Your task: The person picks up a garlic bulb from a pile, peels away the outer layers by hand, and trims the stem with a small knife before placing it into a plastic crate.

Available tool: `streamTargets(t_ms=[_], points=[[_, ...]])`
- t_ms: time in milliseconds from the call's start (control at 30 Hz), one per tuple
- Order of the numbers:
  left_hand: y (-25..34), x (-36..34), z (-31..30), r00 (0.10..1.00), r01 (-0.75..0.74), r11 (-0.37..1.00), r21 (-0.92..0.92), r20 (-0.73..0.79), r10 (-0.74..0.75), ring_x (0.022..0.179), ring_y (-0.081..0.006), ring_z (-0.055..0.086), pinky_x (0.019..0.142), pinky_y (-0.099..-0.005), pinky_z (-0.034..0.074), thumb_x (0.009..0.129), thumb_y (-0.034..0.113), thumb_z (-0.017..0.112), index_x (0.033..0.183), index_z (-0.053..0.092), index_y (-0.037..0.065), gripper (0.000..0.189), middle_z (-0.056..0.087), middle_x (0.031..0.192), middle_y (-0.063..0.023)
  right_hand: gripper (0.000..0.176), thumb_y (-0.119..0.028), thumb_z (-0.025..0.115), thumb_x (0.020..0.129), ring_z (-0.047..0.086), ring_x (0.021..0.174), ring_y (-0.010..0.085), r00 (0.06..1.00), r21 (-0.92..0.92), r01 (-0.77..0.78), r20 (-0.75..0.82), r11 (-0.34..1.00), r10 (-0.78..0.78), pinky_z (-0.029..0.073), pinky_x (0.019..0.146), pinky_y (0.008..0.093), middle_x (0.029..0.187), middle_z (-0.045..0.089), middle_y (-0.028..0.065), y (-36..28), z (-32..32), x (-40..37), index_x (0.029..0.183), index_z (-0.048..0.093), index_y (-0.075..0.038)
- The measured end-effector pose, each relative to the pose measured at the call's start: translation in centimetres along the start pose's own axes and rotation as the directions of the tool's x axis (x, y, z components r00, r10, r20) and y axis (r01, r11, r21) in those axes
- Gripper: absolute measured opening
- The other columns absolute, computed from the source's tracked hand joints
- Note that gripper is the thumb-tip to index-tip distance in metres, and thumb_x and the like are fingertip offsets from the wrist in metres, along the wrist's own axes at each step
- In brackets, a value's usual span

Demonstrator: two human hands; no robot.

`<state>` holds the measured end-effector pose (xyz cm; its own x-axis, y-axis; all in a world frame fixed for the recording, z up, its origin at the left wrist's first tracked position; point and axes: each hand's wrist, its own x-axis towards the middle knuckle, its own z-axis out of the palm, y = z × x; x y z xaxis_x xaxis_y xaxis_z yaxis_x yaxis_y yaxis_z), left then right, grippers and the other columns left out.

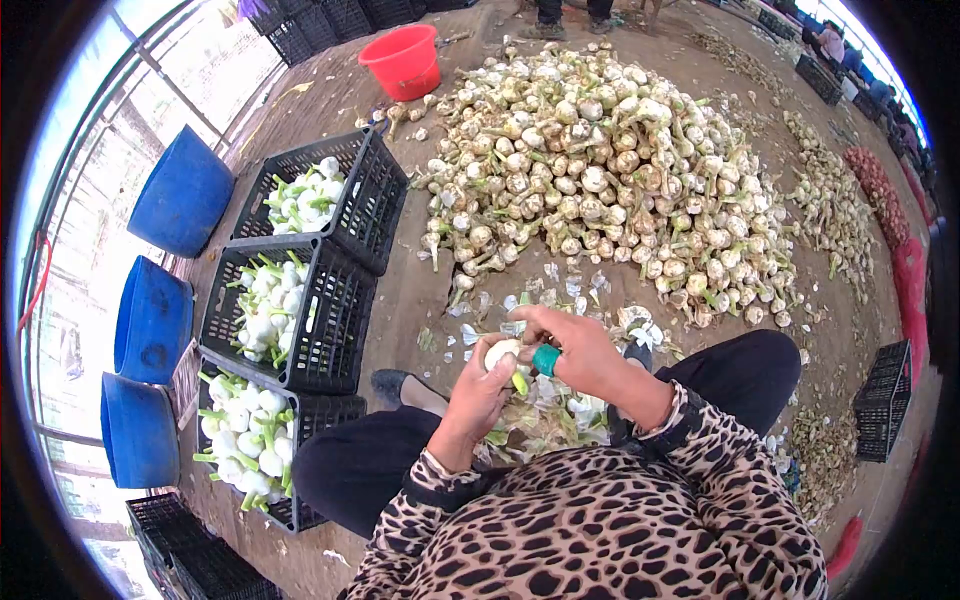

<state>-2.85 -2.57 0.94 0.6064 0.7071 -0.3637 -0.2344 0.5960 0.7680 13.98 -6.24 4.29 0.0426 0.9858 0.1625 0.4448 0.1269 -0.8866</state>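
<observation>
Low in front of my body, my left hand [474, 398] is closed round a white garlic bulb [502, 354] whose short green stem points down. My right hand [572, 352] touches the bulb from the right, fingers bent at its top; green tape wraps one finger. Whether that hand holds a tool or peel, I cannot make out. Loose peels [585, 415] lie on the ground beneath, between my legs. Beyond them rises a big heap of unpeeled garlic [600, 180]. On the left, three black crates [335, 330] hold peeled white bulbs with green stems [262, 312].
Three blue tubs [183, 192] stand at the far left. A red basin [402, 62] sits behind the crates, near stacked black crates [300, 28]. Another person's feet [548, 28] show beyond the heap. At right are a black crate [884, 402], more garlic and other people.
</observation>
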Motion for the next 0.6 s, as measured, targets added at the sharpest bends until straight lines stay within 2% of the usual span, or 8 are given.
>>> streamTargets(t_ms=[100, 133, 233, 333, 433, 467, 567, 600], points=[[0.0, -0.1, -0.4, 0.998, -0.032, 0.985, 0.171, 0.051, 0.024, 0.095, -0.0136, 0.05, 0.082, -0.027, 0.044, 0.076, 0.022, 0.072, 0.121, 0.033, 0.0, 0.063, 0.05, 0.107, -0.0086, 0.027, -0.008, 0.065, 0.071, 0.06, 0.077, 0.0266, 0.939, -0.289, 0.343, 0.073, 0.894, -0.337, 0.049, 0.065, 0.0343, 0.083, 0.061, 0.0087, 1.2, 0.4, 0.0, 0.098, 0.059, -0.008], [0.3, -0.3, -0.3, 0.998, -0.044, 0.974, 0.224, 0.053, 0.033, 0.095, -0.014, 0.05, 0.083, -0.0271, 0.044, 0.074, 0.018, 0.073, 0.122, 0.033, 0.0, 0.065, 0.05, 0.108, -0.0089, 0.025, -0.004, 0.058, 0.069, 0.059, 0.083, 0.0242, 0.935, -0.33, 0.354, 0.102, 0.875, -0.34, 0.049, 0.066, 0.0354, 0.088, 0.057, 0.0062, 1.3, 0.4, -0.2, 0.094, 0.056, -0.009], [0.6, -0.4, 0.1, 0.993, -0.097, 0.932, 0.35, 0.102, 0.065, 0.095, -0.0158, 0.051, 0.083, -0.0283, 0.044, 0.067, 0.005, 0.074, 0.125, 0.028, 0.002, 0.075, 0.049, 0.11, -0.01, 0.025, -0.004, 0.056, 0.071, 0.058, 0.086, 0.0242, 0.955, -0.51, 0.254, -0.003, 0.822, -0.297, 0.049, 0.066, 0.0343, 0.091, 0.057, 0.0071, 1.3, 0.3, 0.0, 0.095, 0.055, -0.009], [0.9, -0.9, 0.6, 0.983, -0.12, 0.943, 0.311, 0.17, 0.069, 0.095, -0.0157, 0.052, 0.081, -0.0273, 0.045, 0.064, -0.001, 0.072, 0.128, 0.028, 0.008, 0.079, 0.051, 0.106, -0.0085, 0.025, -0.004, 0.055, 0.072, 0.057, 0.088, 0.0267, 0.999, -0.755, -0.053, -0.047, 0.654, 0.027, 0.049, 0.069, 0.0367, 0.093, 0.057, 0.0088, 5.7, -0.3, 1.3, 0.096, 0.054, -0.008], [1.2, -0.8, 0.3, 0.982, -0.186, 0.903, 0.388, 0.1, 0.159, 0.096, -0.0159, 0.052, 0.081, -0.0275, 0.045, 0.065, 0.0, 0.073, 0.127, 0.025, 0.004, 0.079, 0.05, 0.11, -0.0121, 0.024, -0.006, 0.055, 0.074, 0.057, 0.09, 0.0296, 1.0, -0.532, 0.013, 0.024, 0.847, 0.0, 0.048, 0.073, 0.0396, 0.096, 0.058, 0.0115, 4.6, -1.0, 0.4, 0.098, 0.054, -0.007], [0.9, -0.5, 0.0, 0.98, -0.198, 0.884, 0.424, 0.079, 0.181, 0.095, -0.0163, 0.052, 0.08, -0.0274, 0.046, 0.065, -0.001, 0.072, 0.127, 0.025, 0.004, 0.078, 0.05, 0.11, -0.0125, 0.026, -0.005, 0.054, 0.074, 0.057, 0.091, 0.0324, 0.999, -0.31, 0.004, 0.031, 0.951, 0.006, 0.047, 0.075, 0.0411, 0.096, 0.059, 0.0135, 4.1, -0.9, 0.2, 0.099, 0.054, -0.006], [0.7, 0.0, -0.5, 0.965, -0.221, 0.738, 0.637, 0.032, 0.261, 0.095, -0.0165, 0.053, 0.079, -0.0275, 0.046, 0.065, -0.001, 0.073, 0.127, 0.024, 0.004, 0.079, 0.049, 0.111, -0.0124, 0.027, -0.005, 0.053, 0.074, 0.057, 0.091, 0.0329, 0.991, 0.007, -0.073, 0.112, 0.997, 0.072, 0.046, 0.075, 0.0407, 0.096, 0.06, 0.0149, 0.2, -0.2, 0.1, 0.101, 0.055, -0.007], [0.8, 0.0, -0.3, 0.955, -0.226, 0.744, 0.629, -0.009, 0.297, 0.094, -0.017, 0.054, 0.08, -0.0284, 0.046, 0.068, -0.001, 0.07, 0.124, 0.03, 0.002, 0.069, 0.051, 0.108, -0.0123, 0.024, -0.01, 0.061, 0.075, 0.059, 0.081, 0.0328, 0.995, -0.083, 0.05, 0.095, 0.995, -0.042, 0.047, 0.068, 0.0392, 0.092, 0.06, 0.015, 1.2, 0.8, -0.2, 0.098, 0.056, -0.005]])
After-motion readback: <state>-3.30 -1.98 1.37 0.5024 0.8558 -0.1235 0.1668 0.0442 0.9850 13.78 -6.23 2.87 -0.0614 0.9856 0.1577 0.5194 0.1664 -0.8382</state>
